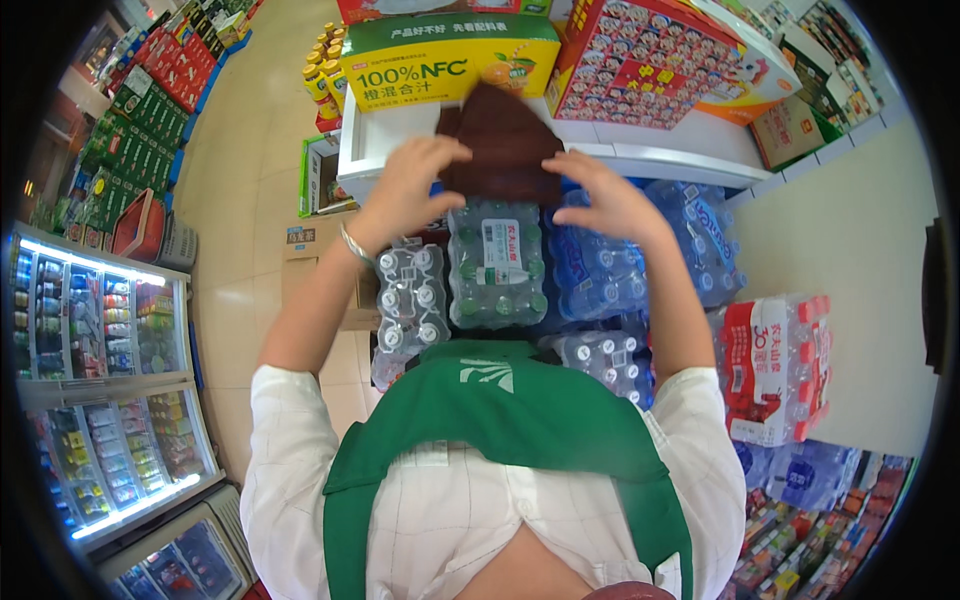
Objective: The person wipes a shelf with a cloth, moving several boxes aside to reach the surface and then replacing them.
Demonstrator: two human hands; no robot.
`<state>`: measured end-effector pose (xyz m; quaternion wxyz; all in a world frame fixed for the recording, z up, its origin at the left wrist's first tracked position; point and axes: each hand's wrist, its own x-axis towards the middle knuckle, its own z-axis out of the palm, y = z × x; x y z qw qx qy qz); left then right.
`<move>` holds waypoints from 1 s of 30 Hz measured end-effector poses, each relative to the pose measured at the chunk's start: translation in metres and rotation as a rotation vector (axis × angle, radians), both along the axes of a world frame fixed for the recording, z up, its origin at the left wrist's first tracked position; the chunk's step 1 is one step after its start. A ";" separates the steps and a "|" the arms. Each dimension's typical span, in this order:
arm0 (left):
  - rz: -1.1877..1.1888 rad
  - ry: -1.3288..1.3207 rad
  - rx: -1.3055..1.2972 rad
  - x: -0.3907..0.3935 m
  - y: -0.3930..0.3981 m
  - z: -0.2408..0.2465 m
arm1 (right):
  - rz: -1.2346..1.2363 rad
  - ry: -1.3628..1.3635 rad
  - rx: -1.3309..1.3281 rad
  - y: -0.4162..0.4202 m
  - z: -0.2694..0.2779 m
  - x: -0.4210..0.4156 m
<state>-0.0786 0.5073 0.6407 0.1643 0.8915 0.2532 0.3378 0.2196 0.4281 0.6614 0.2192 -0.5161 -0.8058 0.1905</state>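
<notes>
A dark brown cloth (504,146), blurred by motion, is bunched in front of me at the front edge of a white shelf. My left hand (412,184) is at its left edge, with the fingertips over the fabric and the thumb spread away. At the cloth's right corner is my right hand (607,199), its fingertips at the fabric and its thumb apart. Whether either hand grips the cloth is unclear. Just below the cloth lies a shrink-wrapped pack of green-capped water bottles (496,289). A pack of white-capped bottles (411,296) lies beneath my left forearm.
The white shelf (637,161) carries a yellow-green juice carton (450,64) and a red gift box (641,64). Blue-wrapped bottle packs (694,240) and a red-capped pack (776,367) lie to the right. A cardboard box (300,270) and lit drinks coolers (112,315) are left.
</notes>
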 end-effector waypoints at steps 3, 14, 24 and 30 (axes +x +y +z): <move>0.090 -0.086 -0.105 -0.011 -0.023 -0.037 | -0.062 -0.055 0.231 0.015 -0.023 -0.019; 0.462 -0.601 -0.413 -0.045 -0.059 -0.107 | -0.043 -0.352 0.522 0.103 -0.072 -0.156; 0.560 -0.759 -0.334 -0.063 -0.030 -0.095 | 0.133 -0.273 0.267 0.117 -0.051 -0.153; 0.687 -0.407 0.147 -0.069 -0.011 -0.077 | 0.025 -0.217 0.142 0.098 -0.041 -0.016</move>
